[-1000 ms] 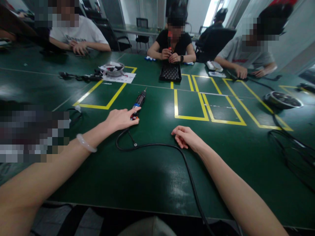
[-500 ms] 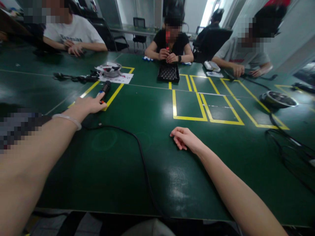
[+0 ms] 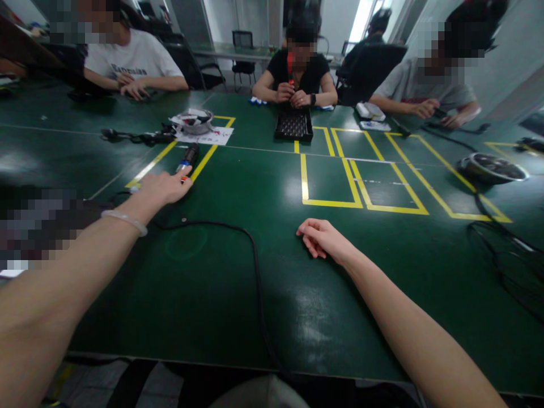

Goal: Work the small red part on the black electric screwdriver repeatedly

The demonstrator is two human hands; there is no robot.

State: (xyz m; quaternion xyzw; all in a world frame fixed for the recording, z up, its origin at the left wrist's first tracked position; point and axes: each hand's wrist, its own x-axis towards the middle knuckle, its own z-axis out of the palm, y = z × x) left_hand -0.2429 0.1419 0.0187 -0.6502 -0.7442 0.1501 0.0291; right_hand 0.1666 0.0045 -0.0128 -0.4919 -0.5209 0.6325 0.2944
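My left hand [image 3: 164, 186] reaches far over the green table, its fingers closed round a dark cylindrical tool [image 3: 191, 155] with a blue band and an orange part. The tool lies between two yellow tape lines, and its lower end is hidden by the hand. What kind of tool it is, I cannot make out. A black cable [image 3: 257, 272] runs from near my left wrist across the table to the front edge. My right hand [image 3: 319, 238] rests on the table further right, loosely curled with gaps between the fingers, holding nothing.
Beyond the tool sit a round object [image 3: 193, 121] and a paper sheet [image 3: 216, 136]. A black tray [image 3: 293, 126] stands before a seated person. Yellow tape rectangles [image 3: 331, 203] mark the table. At right lie a round metal-rimmed object [image 3: 493, 168] and looped cables [image 3: 504, 255]. Several people sit opposite.
My left fingers have closed further round the dark tool; before, the index finger lay stretched along it. My right hand keeps its pose. The view has shifted slightly.
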